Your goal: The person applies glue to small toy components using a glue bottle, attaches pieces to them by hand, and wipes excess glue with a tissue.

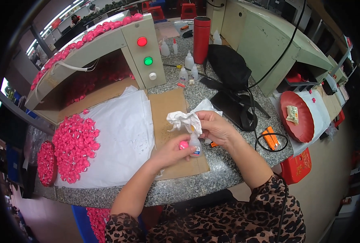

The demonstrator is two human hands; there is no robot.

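Observation:
My left hand [168, 154] is closed around a small translucent squeeze bottle [194, 141], its thumb across the label. A round pink piece [183, 144] shows at the same hand's fingers, beside the bottle. Above it, my right hand [217, 127] pinches a crumpled white tissue [183, 119] at the bottle's nozzle, which the tissue and fingers partly cover. Both hands are over a flat brown cardboard sheet [168, 107] on the speckled stone tabletop. To their left, a big heap of small pink pieces [74, 148] lies on white paper [123, 133].
A beige machine [147, 44] with red and green lights stands at the back left. Behind the hands are several squeeze bottles [189, 60], a red flask [201, 38] and a black bag [228, 67]. Orange tools [271, 138], a cable and a red dish [295, 117] lie right.

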